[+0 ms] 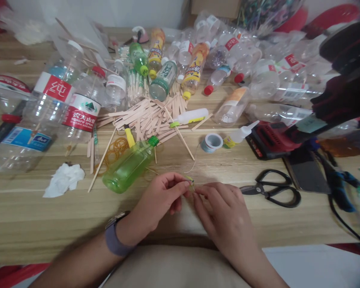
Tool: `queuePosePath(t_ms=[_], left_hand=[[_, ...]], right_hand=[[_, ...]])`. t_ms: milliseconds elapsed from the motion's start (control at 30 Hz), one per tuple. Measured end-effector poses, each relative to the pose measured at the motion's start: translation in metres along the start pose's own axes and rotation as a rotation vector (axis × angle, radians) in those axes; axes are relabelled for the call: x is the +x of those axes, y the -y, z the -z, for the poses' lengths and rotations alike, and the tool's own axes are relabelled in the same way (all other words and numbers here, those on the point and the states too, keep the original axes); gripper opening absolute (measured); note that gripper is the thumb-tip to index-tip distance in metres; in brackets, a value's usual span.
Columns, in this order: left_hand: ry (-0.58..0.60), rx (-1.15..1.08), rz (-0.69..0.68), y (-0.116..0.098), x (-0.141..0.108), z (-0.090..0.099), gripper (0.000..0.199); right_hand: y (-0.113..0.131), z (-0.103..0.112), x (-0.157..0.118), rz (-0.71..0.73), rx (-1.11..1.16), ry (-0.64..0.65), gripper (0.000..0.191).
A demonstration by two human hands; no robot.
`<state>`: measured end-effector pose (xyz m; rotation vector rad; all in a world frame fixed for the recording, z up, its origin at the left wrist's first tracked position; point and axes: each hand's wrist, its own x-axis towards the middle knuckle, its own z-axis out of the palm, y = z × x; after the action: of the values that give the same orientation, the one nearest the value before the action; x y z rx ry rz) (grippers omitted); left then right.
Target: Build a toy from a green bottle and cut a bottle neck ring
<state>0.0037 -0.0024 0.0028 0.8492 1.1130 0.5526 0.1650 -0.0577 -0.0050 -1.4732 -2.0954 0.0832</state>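
My left hand (165,192), wearing a watch with a purple band, pinches a small yellow-green piece (191,181) between thumb and fingertips. Right beside it, the fingers of my right hand (220,204) are closed in a pinch; what they hold is too small to make out. A thin pale thread (195,162) runs from a spool (212,143) toward my fingers. Left of my hands a green plastic bottle (129,166) lies on its side. Black-handled scissors (268,189) lie to the right of my right hand.
Wooden sticks (144,116) are heaped mid-table, with several plastic bottles (195,72) behind. A glue bottle (238,136) lies beside the spool. Large bottles (54,92) stand at left near a crumpled tissue (65,180). A red-black power tool (270,138), a phone (307,174) and pliers (337,180) are at right.
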Motion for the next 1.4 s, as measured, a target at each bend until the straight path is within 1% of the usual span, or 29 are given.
queuePosePath(t_ms=[100,200,300,367,500,567,633,800,933,1033,1200,1300,1400], left_hand=[[0.005,-0.031,0.035,-0.001,0.0,0.0,0.023],[0.039,-0.07,0.05,0.0,0.001,0.001,0.023],[0.038,-0.007,-0.003,0.001,0.0,0.002,0.021],[0.013,0.122,-0.073,0.002,-0.002,0.003,0.02],[-0.02,0.437,-0.259,0.004,-0.006,0.004,0.02],[-0.013,0.541,-0.33,0.005,-0.007,0.004,0.019],[-0.001,0.609,-0.363,0.005,-0.007,0.005,0.02],[0.05,0.674,-0.388,0.005,-0.009,0.004,0.021],[0.066,0.717,-0.397,0.003,-0.011,0.004,0.022],[0.055,0.753,-0.452,0.004,-0.013,0.005,0.021],[0.036,0.804,-0.535,0.004,-0.014,0.006,0.019],[0.044,0.816,-0.546,0.004,-0.014,0.006,0.019],[0.044,0.808,-0.52,0.003,-0.014,0.007,0.019]], right_hand=[[-0.002,0.0,0.0,0.017,-0.026,0.078,0.014],[-0.002,-0.001,0.002,0.037,-0.052,0.125,0.018],[-0.002,-0.001,0.004,0.068,-0.056,0.149,0.022],[-0.002,0.0,0.005,0.078,-0.045,0.136,0.021],[-0.002,0.004,0.007,0.074,0.003,0.076,0.015],[-0.002,0.005,0.008,0.06,0.001,0.053,0.013],[-0.002,0.006,0.008,0.059,-0.014,0.043,0.014],[-0.005,0.008,0.008,0.103,-0.033,0.03,0.014],[-0.009,0.012,0.009,0.104,-0.016,0.044,0.015],[-0.011,0.013,0.009,0.112,0.003,0.058,0.015],[-0.012,0.013,0.01,0.118,-0.006,0.041,0.014],[-0.013,0.011,0.01,0.108,0.012,0.037,0.013],[-0.014,0.01,0.009,0.091,0.017,0.031,0.014]])
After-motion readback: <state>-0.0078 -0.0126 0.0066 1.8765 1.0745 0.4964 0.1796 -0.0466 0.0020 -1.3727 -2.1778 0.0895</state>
